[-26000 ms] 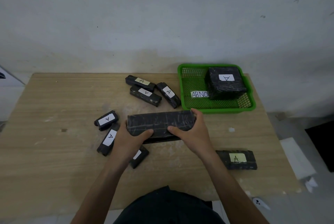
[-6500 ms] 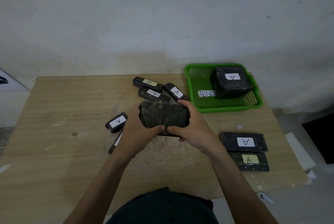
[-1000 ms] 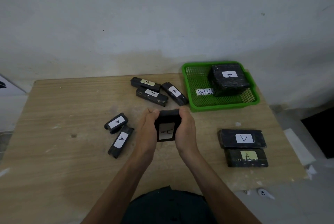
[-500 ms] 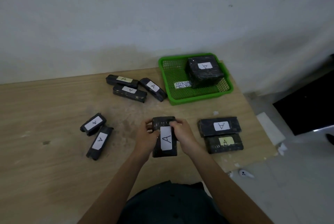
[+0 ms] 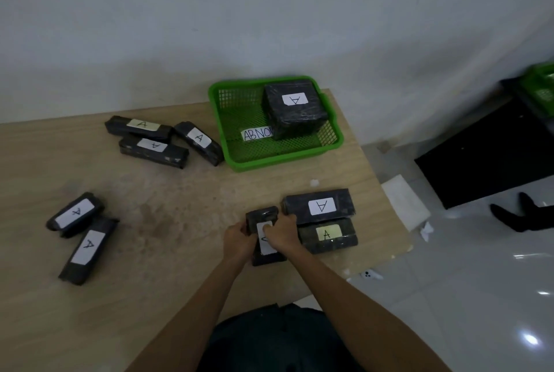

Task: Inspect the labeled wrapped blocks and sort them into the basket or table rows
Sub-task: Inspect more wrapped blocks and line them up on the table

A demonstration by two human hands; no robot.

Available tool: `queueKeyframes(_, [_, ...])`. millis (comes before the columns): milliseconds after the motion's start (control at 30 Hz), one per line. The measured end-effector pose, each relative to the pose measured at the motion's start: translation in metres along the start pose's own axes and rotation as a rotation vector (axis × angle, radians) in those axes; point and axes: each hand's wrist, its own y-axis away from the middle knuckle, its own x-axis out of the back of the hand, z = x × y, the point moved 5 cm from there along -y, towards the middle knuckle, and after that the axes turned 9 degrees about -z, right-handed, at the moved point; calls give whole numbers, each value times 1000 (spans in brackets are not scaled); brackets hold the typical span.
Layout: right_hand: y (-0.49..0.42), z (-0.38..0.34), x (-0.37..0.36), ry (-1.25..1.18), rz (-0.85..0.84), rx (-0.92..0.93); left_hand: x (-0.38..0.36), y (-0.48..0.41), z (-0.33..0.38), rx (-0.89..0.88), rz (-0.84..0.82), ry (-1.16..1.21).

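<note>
Block (image 5: 264, 214) clasped by left grip (image 5: 239, 238) and right grip (image 5: 281, 234), fingers curled; stained wooden table (image 5: 165, 215) beneath, white wall (image 5: 269, 11) beyond, glossy floor (image 5: 464, 296) rightward.

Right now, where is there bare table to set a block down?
Free: the middle between the left pair and the held block; the strip between the basket and the right rows. Crowded: the far trio beside the basket.

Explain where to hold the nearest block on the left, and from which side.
I would come from above and pinch the block across its long sides midway. It lies flat and narrow, with both sides free; a second block crowds its far end.
</note>
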Motion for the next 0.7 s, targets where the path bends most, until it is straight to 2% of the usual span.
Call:
queueKeyframes(200, [0, 1, -2, 211, -30, -3, -16, -2, -4, -61, -25, -85])
queueKeyframes(333, [9, -26, 2, 365, -29, 110, 6, 10, 8, -62, 2, -98])
queueKeyframes(567, [18, -115, -33, 421, -221, 447, 128, 39, -1, -73, 275, -80])
queueKeyframes(700, [21, -163, -74, 486, -341, 533, 194, 61, -33, -5, 438, -28])
